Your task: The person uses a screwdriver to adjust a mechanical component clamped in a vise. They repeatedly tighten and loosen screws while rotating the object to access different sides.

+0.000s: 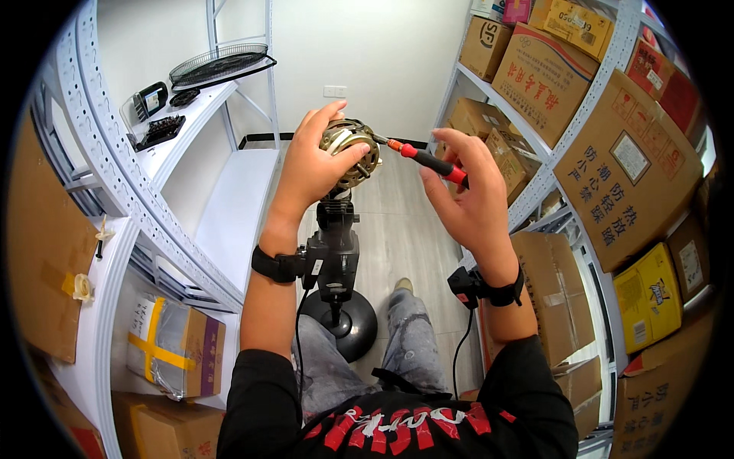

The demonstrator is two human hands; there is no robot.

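Note:
A bare fan motor [359, 157], round and brass-coloured, sits on top of a black fan stand [336, 256] that rises from a round black base [353, 325]. My left hand [317, 153] is wrapped round the motor's left side, thumb across its front. A red and black screwdriver [432, 159] slants from the motor's upper right edge into my right hand [474, 187]. Its tip meets the motor there; what it touches is too small to tell. The handle's end lies against my right hand, with index finger and thumb spread loosely about it; the other fingers are partly hidden.
On the left shelf are a round black fan grille [222, 67] and a black tray of small parts [159, 131]. Cardboard boxes [547, 84] fill the right shelving. A taped box [174, 348] stands low at left. Black straps with cabled devices [485, 289] circle both wrists.

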